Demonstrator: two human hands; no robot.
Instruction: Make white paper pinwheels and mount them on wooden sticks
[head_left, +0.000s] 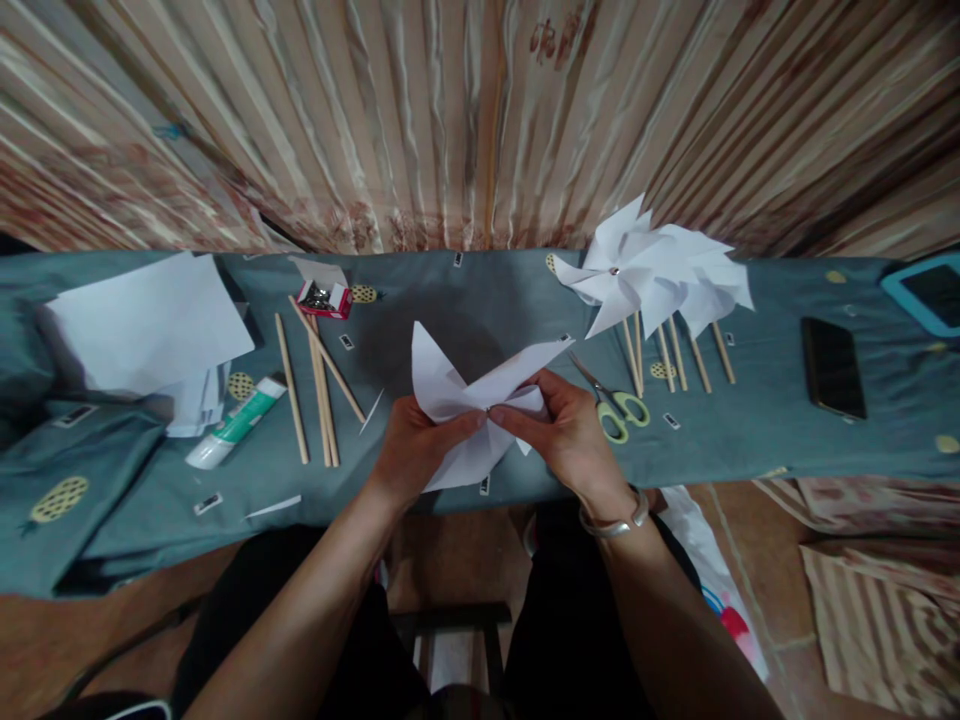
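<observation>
A white paper pinwheel [437,378] is held above the near edge of the table, its blades folded toward the middle. My left hand [411,448] is closed on its left side, with the thumb pressed near the centre. From the right, my right hand [564,428] pinches the same paper, its thumb also at the centre. A small dark spot, perhaps a pin head, shows between the two thumbs. The fingers under the paper are hidden. Just right of my right hand lie scissors [616,405] with green handles.
Finished pinwheels [660,270] on sticks lie at the back right. Several wooden sticks [322,400] rest left of centre, near a red box [325,298] of small metal pieces. A glue tube [236,422] and paper sheets [150,325] are further left. A phone [832,367] lies right.
</observation>
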